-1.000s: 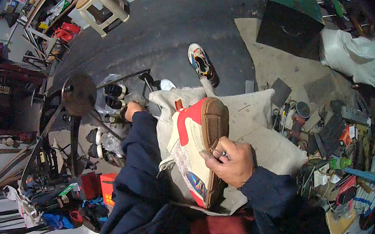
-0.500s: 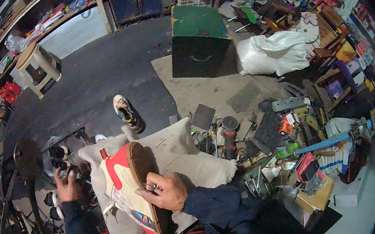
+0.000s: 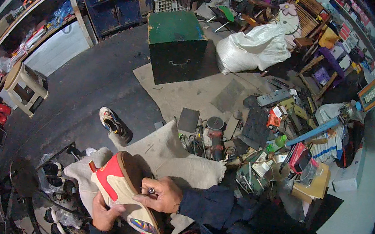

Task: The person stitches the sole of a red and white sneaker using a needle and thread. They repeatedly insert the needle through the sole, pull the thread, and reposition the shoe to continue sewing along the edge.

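A cream and red sneaker (image 3: 117, 184) with a brown sole edge lies on its side across my lap, over a beige cloth (image 3: 171, 150). My left hand (image 3: 106, 213) is closed on the shoe's upper, thumb lying on its near side. Resting against the sole edge, my right hand (image 3: 165, 197) is curled round a small tool (image 3: 151, 191), of which only a dark round end shows; its tip is hidden. Farther out, a second multicoloured sneaker (image 3: 113, 124) stands on the floor.
On the right lie an angle grinder (image 3: 216, 137), a green bottle (image 3: 277, 143) and heaped tools. A green chest (image 3: 175, 49) and a white sack (image 3: 253, 50) stand beyond. To the left are a stool (image 3: 25, 88) and a dark metal machine (image 3: 23, 176).
My left hand has come from the left, where it was empty, and taken hold of the sneaker. My right hand stays at the sole edge. The whole view has shifted slightly.
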A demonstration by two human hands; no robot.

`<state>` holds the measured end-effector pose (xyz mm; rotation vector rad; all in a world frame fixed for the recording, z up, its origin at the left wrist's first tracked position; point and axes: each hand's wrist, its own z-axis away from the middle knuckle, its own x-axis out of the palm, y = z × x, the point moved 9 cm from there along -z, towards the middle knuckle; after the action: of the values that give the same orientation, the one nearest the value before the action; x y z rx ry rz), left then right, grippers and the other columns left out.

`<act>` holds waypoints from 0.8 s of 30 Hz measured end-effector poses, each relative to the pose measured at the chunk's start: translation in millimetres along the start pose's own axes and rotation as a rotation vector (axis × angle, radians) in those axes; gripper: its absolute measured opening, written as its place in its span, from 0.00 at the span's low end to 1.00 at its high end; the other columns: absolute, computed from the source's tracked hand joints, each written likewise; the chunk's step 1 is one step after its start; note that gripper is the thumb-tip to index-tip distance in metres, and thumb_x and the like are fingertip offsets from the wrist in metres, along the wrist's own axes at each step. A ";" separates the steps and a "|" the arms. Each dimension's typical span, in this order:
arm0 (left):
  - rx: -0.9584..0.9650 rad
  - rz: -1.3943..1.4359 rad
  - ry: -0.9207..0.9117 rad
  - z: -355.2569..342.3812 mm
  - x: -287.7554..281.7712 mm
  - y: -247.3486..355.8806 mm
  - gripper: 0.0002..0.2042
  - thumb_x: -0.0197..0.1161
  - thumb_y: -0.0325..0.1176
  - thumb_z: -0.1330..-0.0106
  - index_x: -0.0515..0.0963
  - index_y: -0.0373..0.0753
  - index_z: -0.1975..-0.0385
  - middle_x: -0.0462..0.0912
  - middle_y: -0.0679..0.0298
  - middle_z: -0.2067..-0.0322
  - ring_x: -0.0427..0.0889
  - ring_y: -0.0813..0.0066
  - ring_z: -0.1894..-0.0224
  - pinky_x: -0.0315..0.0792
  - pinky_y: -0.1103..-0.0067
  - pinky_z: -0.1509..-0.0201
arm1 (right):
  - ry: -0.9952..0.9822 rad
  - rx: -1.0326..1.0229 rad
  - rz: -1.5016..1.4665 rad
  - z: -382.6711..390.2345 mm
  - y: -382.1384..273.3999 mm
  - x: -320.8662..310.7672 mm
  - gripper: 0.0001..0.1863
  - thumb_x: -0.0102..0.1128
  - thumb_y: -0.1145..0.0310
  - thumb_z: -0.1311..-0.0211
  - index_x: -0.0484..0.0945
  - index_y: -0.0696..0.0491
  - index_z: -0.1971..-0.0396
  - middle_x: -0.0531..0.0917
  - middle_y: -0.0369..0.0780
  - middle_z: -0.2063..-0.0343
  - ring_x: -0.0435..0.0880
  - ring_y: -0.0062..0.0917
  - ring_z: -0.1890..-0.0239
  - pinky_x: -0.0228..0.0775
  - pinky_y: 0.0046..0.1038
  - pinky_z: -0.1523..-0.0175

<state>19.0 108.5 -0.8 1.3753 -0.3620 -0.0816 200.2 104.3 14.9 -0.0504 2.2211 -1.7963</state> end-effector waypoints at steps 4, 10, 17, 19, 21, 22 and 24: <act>-0.189 -0.159 -0.209 -9.5 25.8 -3.0 0.31 0.78 0.25 0.51 0.73 0.31 0.45 0.84 0.60 0.55 0.83 0.69 0.52 0.77 0.72 0.46 | 0.033 -0.094 -0.013 -1.4 -6.6 -4.5 0.17 0.71 0.62 0.40 0.71 0.54 0.76 0.70 0.38 0.87 0.69 0.24 0.85 0.61 0.28 0.77; -0.242 -0.012 -0.169 -14.4 37.1 -9.0 0.32 0.73 0.21 0.50 0.71 0.34 0.42 0.82 0.60 0.52 0.82 0.67 0.50 0.76 0.71 0.45 | 0.056 -0.137 0.026 -1.7 -5.0 -1.7 0.16 0.70 0.61 0.39 0.73 0.54 0.74 0.71 0.39 0.86 0.70 0.26 0.86 0.62 0.29 0.77; -0.259 -0.009 -0.050 -2.9 10.3 -28.7 0.39 0.74 0.25 0.51 0.65 0.35 0.35 0.79 0.59 0.47 0.78 0.64 0.43 0.72 0.68 0.38 | 0.313 0.212 -0.440 -4.3 54.3 -68.1 0.06 0.62 0.66 0.32 0.78 0.52 0.64 0.81 0.30 0.69 0.78 0.16 0.68 0.71 0.23 0.62; -0.202 0.077 -0.068 -2.7 12.3 -25.5 0.39 0.73 0.25 0.50 0.64 0.35 0.34 0.78 0.58 0.43 0.77 0.64 0.42 0.69 0.68 0.36 | 0.489 0.237 -0.070 -5.9 60.3 -122.3 0.08 0.59 0.64 0.30 0.77 0.53 0.62 0.81 0.32 0.69 0.76 0.15 0.70 0.70 0.22 0.63; -0.217 0.106 -0.069 -2.7 12.8 -25.7 0.38 0.72 0.24 0.49 0.64 0.35 0.34 0.78 0.58 0.43 0.77 0.64 0.42 0.69 0.68 0.35 | 0.566 0.305 0.377 -3.4 54.5 -154.7 0.11 0.56 0.67 0.30 0.77 0.58 0.54 0.84 0.41 0.64 0.83 0.26 0.62 0.74 0.28 0.56; -0.200 0.123 -0.078 -3.2 13.4 -23.8 0.39 0.74 0.25 0.49 0.64 0.35 0.34 0.78 0.58 0.44 0.77 0.64 0.42 0.69 0.68 0.36 | 0.542 0.325 0.366 2.5 52.0 -156.2 0.14 0.53 0.69 0.29 0.77 0.58 0.49 0.84 0.43 0.60 0.84 0.30 0.57 0.74 0.30 0.52; -0.248 0.123 -0.082 -6.3 14.3 -26.6 0.39 0.74 0.25 0.48 0.64 0.35 0.34 0.79 0.58 0.44 0.78 0.65 0.42 0.70 0.68 0.36 | 0.458 0.172 0.348 14.0 25.5 -137.9 0.16 0.55 0.72 0.32 0.76 0.57 0.45 0.84 0.46 0.59 0.85 0.32 0.57 0.74 0.30 0.50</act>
<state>38.5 105.3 -24.6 1.1040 -0.4881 -0.0783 339.6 124.8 14.8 0.8056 2.1584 -1.9236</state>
